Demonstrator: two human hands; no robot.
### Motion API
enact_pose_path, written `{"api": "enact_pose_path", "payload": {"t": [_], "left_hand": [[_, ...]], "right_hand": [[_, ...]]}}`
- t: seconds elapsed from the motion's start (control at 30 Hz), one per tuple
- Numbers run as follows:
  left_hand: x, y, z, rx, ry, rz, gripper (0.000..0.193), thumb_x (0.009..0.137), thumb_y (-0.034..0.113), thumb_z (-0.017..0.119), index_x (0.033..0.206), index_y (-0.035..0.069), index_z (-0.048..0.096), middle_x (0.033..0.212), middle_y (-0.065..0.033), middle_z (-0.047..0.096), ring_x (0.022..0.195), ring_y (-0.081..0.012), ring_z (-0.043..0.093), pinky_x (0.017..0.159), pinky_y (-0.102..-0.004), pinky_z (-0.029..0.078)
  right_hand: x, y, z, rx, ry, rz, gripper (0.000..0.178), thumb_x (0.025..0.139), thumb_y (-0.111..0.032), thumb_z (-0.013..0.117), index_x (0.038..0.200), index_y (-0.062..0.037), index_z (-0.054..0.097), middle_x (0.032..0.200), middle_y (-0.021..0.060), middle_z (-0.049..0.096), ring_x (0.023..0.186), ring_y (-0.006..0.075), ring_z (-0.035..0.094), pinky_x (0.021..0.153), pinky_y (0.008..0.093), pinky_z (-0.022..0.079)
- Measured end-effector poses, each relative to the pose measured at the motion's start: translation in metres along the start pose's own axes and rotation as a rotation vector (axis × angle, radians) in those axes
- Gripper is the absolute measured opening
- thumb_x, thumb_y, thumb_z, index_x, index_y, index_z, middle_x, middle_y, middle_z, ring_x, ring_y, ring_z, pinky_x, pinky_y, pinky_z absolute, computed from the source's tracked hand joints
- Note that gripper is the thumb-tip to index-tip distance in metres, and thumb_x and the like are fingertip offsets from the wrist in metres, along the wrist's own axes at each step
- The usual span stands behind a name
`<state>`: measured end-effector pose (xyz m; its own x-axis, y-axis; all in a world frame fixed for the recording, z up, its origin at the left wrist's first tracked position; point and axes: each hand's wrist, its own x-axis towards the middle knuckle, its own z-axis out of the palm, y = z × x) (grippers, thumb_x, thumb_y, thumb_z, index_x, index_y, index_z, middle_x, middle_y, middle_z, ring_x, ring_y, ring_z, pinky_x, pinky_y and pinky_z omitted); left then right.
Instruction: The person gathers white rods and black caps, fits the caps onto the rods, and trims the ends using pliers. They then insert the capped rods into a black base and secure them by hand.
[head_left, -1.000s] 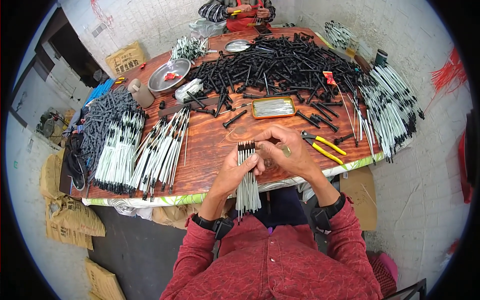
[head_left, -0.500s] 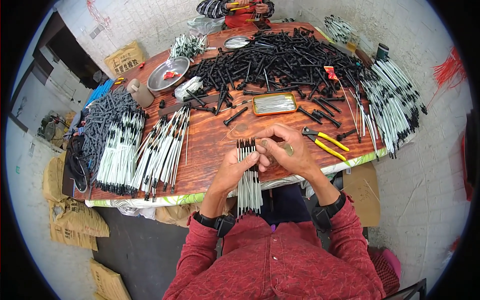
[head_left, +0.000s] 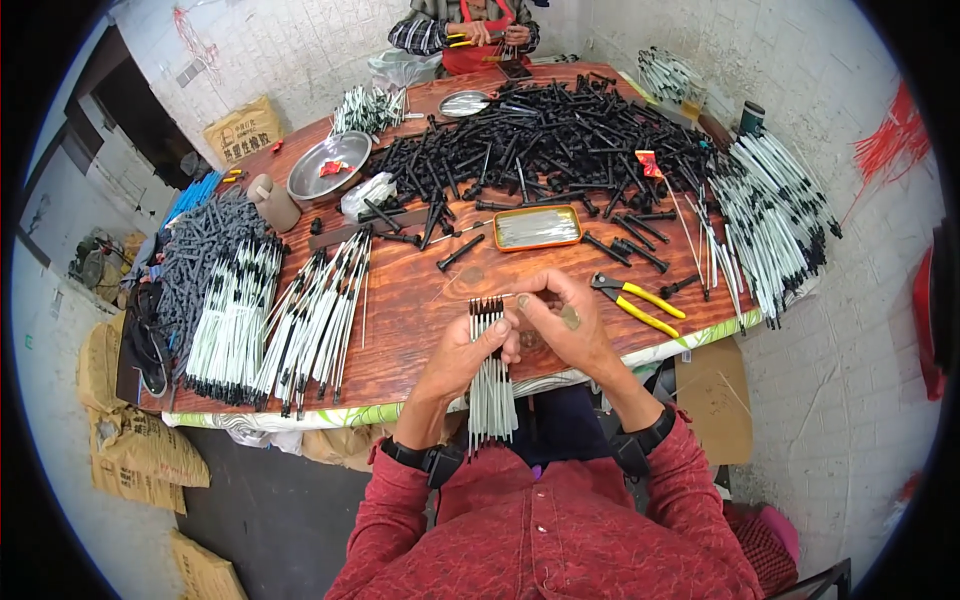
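My left hand [head_left: 468, 352] is closed around a bundle of slim white rods with black ends [head_left: 490, 395], held upright at the table's front edge. The row of black tips points away from me, above my left thumb. Beside them, my right hand [head_left: 562, 328] pinches what looks like a thin wire [head_left: 508, 296] running across the tips; its far end is hard to make out. Ahead of my hands lies an orange-rimmed tin [head_left: 538, 244] of thin silvery wires. Yellow-handled pincers [head_left: 640, 305] rest to the right of my right hand.
A large heap of black plastic bolt-shaped parts [head_left: 550, 135] covers the far table. More white rods stand in stacks at left [head_left: 232, 320] and right [head_left: 775, 215]. A metal bowl [head_left: 300, 180] and grey parts [head_left: 210, 260] lie left. Across the table, another person's hands [head_left: 480, 35] hold yellow-handled pliers.
The whole view has shifted slightly. My right fingers have drawn a little away from the rod tips, and the thin wire shows more clearly. My left hand keeps its grip on the bundle.
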<state>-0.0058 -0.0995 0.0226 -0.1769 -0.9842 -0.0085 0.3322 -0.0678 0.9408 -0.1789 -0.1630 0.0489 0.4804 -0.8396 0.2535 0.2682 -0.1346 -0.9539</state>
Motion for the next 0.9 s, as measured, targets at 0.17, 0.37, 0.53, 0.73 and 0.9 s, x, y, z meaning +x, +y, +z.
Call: {"api": "enact_pose_path", "payload": {"t": [0.17, 0.37, 0.53, 0.73, 0.9], "left_hand": [[0.003, 0.002, 0.004, -0.043, -0.018, 0.026, 0.026, 0.102, 0.027, 0.059, 0.109, 0.002, 0.06, 0.079, -0.0029, 0.061, 0.073, -0.0128, 0.06, 0.07, -0.0297, 0.052], [0.001, 0.015, -0.006, -0.137, -0.026, 0.074, 0.023, 0.102, 0.026, 0.058, 0.109, 0.004, 0.059, 0.081, -0.0033, 0.062, 0.077, -0.0138, 0.062, 0.072, -0.0303, 0.054], [0.004, 0.026, -0.01, -0.397, 0.032, 0.134, 0.021, 0.102, 0.024, 0.059, 0.11, 0.005, 0.057, 0.085, -0.0037, 0.062, 0.078, -0.0145, 0.063, 0.076, -0.0342, 0.057], [0.013, 0.012, -0.008, -0.492, 0.216, 0.169, 0.022, 0.1, 0.022, 0.061, 0.111, 0.004, 0.055, 0.085, -0.0035, 0.061, 0.078, -0.0151, 0.063, 0.078, -0.0368, 0.059], [0.013, -0.001, 0.002, -0.333, 0.31, 0.285, 0.026, 0.099, 0.023, 0.063, 0.112, 0.003, 0.055, 0.084, -0.0038, 0.06, 0.077, -0.0151, 0.064, 0.074, -0.0352, 0.06]], "right_hand": [[0.0, 0.006, -0.009, -0.173, 0.032, -0.016, 0.017, 0.097, -0.009, 0.058, 0.11, 0.0033, 0.058, 0.092, 0.0062, 0.067, 0.085, 0.0121, 0.068, 0.077, 0.027, 0.055], [-0.001, 0.011, -0.004, 0.216, -0.159, 0.097, 0.043, 0.098, -0.024, 0.063, 0.13, 0.0027, 0.05, 0.116, 0.0088, 0.064, 0.109, 0.0154, 0.059, 0.095, 0.0325, 0.048], [-0.021, 0.016, 0.008, 0.111, -0.35, 0.185, 0.054, 0.098, -0.032, 0.065, 0.135, 0.0027, 0.048, 0.122, 0.0099, 0.062, 0.116, 0.0174, 0.055, 0.1, 0.0354, 0.045], [-0.03, 0.025, 0.025, 0.154, -0.472, 0.348, 0.051, 0.095, -0.034, 0.069, 0.127, 0.0008, 0.051, 0.105, 0.0096, 0.066, 0.095, 0.0173, 0.066, 0.086, 0.0314, 0.054], [-0.035, 0.042, 0.023, 0.382, -0.431, 0.518, 0.038, 0.095, -0.029, 0.069, 0.118, -0.0014, 0.056, 0.099, 0.0085, 0.066, 0.089, 0.0166, 0.067, 0.08, 0.0304, 0.058]]}}
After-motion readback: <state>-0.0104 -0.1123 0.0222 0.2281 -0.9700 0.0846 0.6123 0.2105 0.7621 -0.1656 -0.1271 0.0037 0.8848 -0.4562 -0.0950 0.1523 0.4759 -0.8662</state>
